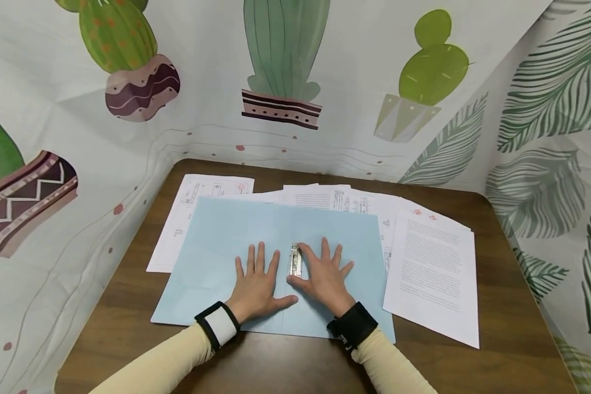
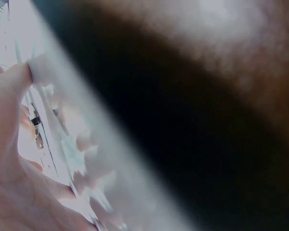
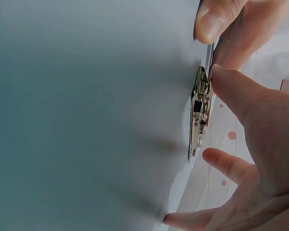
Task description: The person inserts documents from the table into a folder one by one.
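A light blue file folder (image 1: 226, 235) lies spread out on the table, with a metal binder clip mechanism (image 1: 295, 260) fixed just right of its middle fold. My left hand (image 1: 257, 290) rests palm-down on the left half, fingers spread, thumb reaching across the fold. Over the right half, my right hand (image 1: 326, 276) spans the clip: index fingertip by its far end, thumb by its near end. In the right wrist view the metal clip (image 3: 200, 113) shows edge-on between that thumb and index finger. A dark blur covers most of the left wrist view, with part of the left hand (image 2: 9, 159) at its side.
Printed sheets (image 1: 320, 198) stick out from behind the folder's far edge. A drawing sheet (image 1: 177, 230) lies partly under its left side, and a text page (image 1: 433, 273) lies to its right. A cactus-print cloth (image 1: 202, 98) hangs behind the brown table (image 1: 113, 306).
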A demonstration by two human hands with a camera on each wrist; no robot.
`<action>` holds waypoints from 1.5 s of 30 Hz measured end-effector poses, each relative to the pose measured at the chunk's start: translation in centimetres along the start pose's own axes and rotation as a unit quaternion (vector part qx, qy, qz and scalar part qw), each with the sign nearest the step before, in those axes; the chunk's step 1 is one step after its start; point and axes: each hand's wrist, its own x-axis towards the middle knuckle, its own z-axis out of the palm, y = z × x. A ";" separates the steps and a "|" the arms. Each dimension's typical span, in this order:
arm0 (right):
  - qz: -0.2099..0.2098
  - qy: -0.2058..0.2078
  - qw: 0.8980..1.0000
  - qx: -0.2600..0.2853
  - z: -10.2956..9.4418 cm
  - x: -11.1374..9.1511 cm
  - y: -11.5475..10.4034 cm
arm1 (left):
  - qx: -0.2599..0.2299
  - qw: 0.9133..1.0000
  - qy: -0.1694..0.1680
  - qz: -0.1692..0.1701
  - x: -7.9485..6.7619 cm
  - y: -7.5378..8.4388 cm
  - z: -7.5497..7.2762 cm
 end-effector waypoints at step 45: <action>-0.186 0.104 0.977 0.010 -3.8 5.2 -1.1 | 0.002 1.000 0.016 -0.001 -0.4 0.0 0.0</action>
